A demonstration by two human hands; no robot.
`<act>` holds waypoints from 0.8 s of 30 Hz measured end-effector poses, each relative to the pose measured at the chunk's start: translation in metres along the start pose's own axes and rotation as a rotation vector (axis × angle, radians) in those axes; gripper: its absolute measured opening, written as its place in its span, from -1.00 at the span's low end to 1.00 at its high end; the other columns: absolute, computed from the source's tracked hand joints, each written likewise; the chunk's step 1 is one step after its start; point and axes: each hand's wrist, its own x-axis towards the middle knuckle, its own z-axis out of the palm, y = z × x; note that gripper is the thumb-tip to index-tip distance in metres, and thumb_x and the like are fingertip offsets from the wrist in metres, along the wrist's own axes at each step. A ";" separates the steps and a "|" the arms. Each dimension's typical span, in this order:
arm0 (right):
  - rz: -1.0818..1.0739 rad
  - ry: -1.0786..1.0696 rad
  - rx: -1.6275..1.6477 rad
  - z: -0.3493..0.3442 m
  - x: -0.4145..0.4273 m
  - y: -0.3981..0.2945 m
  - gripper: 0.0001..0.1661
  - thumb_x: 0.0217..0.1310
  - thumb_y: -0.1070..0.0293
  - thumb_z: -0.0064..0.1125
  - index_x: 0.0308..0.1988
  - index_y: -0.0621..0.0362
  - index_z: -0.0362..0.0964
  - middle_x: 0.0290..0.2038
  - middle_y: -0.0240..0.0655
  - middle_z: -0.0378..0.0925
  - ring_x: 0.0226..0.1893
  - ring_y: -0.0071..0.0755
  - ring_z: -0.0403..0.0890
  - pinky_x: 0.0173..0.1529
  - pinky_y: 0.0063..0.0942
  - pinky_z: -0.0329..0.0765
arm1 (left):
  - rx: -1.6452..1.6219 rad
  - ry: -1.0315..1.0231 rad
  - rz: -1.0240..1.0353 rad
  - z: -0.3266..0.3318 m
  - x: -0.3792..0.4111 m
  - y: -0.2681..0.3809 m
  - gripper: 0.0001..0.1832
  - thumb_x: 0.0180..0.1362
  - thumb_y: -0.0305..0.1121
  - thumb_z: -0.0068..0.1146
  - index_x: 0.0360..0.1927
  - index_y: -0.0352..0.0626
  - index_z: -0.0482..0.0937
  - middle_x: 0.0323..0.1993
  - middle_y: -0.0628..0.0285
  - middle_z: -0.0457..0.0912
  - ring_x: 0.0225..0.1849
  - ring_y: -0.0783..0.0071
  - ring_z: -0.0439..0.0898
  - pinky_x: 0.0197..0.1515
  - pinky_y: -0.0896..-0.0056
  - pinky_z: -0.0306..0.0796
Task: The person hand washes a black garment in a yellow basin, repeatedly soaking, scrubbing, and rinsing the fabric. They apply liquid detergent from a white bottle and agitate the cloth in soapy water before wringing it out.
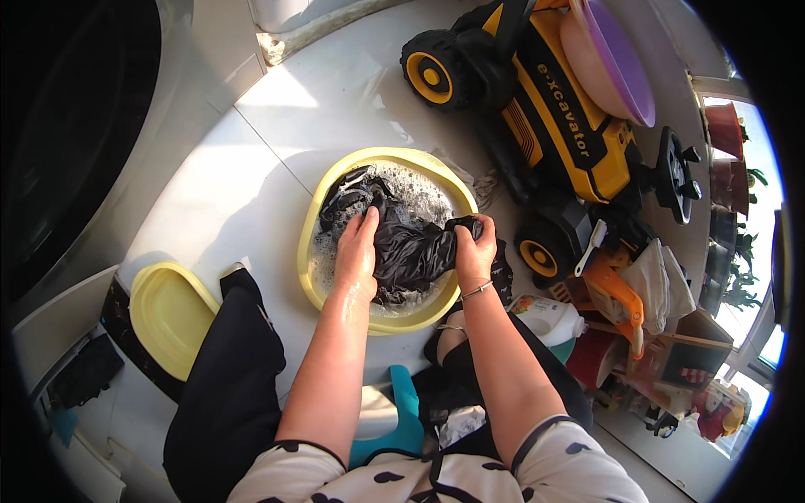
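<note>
A wet black garment [415,251] is stretched between my two hands above a yellow plastic basin [306,251]. My left hand [357,251] grips its left part, thumb on top. Near the basin's right rim, my right hand [475,248] clutches a bunched end of the cloth. Foamy suds [418,188] cover the water, and more dark fabric [343,195] lies in it at the upper left. The cloth's lower part reaches down into the suds. What my fingers do beneath the fabric is hidden.
A yellow-and-black toy ride-on excavator [553,113] stands at the right, with a pink-and-purple basin [607,63] on it. A white brush [590,248] and a white detergent bottle [547,317] are nearer. Another yellow basin [170,320] sits by my left leg.
</note>
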 end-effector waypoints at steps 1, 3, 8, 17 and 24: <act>0.055 -0.102 0.123 -0.005 -0.004 -0.001 -0.59 -0.08 0.48 0.15 -0.11 0.21 0.43 -0.30 -0.19 0.58 -0.25 -0.20 0.61 -0.07 -0.40 0.50 | -0.022 0.011 0.042 -0.008 0.004 0.002 -0.45 0.25 -0.12 0.17 0.19 -0.26 0.39 0.11 0.14 0.49 0.10 0.39 0.45 0.16 0.35 0.33; -0.193 -0.228 -0.002 -0.010 -0.018 -0.005 -0.34 -0.12 0.50 0.14 0.12 0.12 0.39 -0.02 -0.10 0.49 0.06 -0.16 0.50 0.20 -0.37 0.38 | -0.085 -0.110 0.076 -0.036 0.021 -0.010 -0.53 0.26 -0.34 0.13 0.21 -0.18 0.36 0.08 0.23 0.50 0.09 0.41 0.47 0.15 0.35 0.34; -0.495 -0.418 -0.467 0.023 -0.045 0.003 -0.15 0.03 0.22 0.33 0.32 0.01 0.20 0.15 -0.04 0.35 0.10 0.09 0.41 0.21 -0.15 0.35 | 0.285 -0.038 0.161 -0.068 0.033 -0.048 -0.24 0.12 -0.47 0.21 0.37 -0.19 0.11 0.16 0.07 0.42 0.14 0.28 0.46 0.20 0.28 0.33; -0.022 -0.350 -0.744 0.079 0.008 0.023 -0.64 0.14 0.13 0.11 -0.14 0.10 0.54 -0.28 0.03 0.63 -0.17 0.11 0.62 -0.04 -0.13 0.53 | 0.493 0.089 0.021 -0.067 0.045 -0.056 -0.37 0.22 -0.14 0.18 0.24 -0.35 0.33 0.23 0.00 0.42 0.16 0.18 0.47 0.22 0.30 0.27; -0.238 -0.624 0.032 0.003 -0.096 -0.080 -0.74 0.02 0.40 0.24 -0.20 0.15 0.50 -0.39 -0.18 0.60 -0.34 -0.07 0.62 -0.14 -0.26 0.53 | -0.256 -0.141 -0.186 -0.049 0.029 -0.041 -0.44 0.23 0.20 0.02 -0.02 -0.10 0.53 -0.13 0.17 0.63 -0.07 0.28 0.60 0.01 0.26 0.48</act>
